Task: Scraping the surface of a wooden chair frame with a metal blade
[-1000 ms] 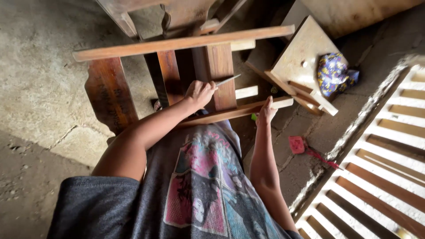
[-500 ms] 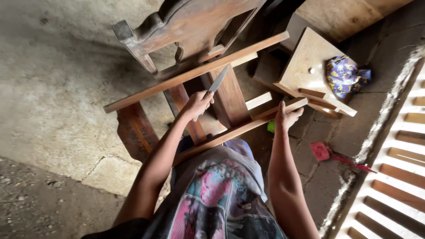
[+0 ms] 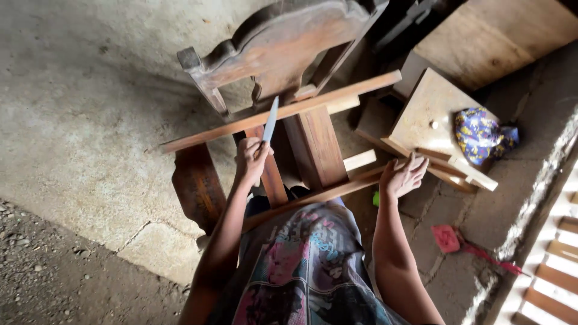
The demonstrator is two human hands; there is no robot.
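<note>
- Gripping a knife (image 3: pixel 270 120), the left hand (image 3: pixel 251 156) is closed round its handle, with the pale blade pointing up and away from the person, crossing the upper wooden rail (image 3: pixel 283 112) of the chair frame (image 3: pixel 277 42).
- The right hand (image 3: pixel 404 175) rests open on the end of the lower wooden rail (image 3: pixel 337 190), fingers spread, not clasped round it.
- The knife lies well to the left of the right hand, between the two rails, just beside the broad upright board (image 3: pixel 316 146) of the frame.
- The carved chair back lies beyond the blade tip, on the concrete floor (image 3: pixel 84 120).
- To the right stands a pale wooden stool (image 3: pixel 424 114) with a patterned blue cloth (image 3: pixel 478 133) at its edge.
- A small red object (image 3: pixel 447 238) lies on the floor near the right forearm.
</note>
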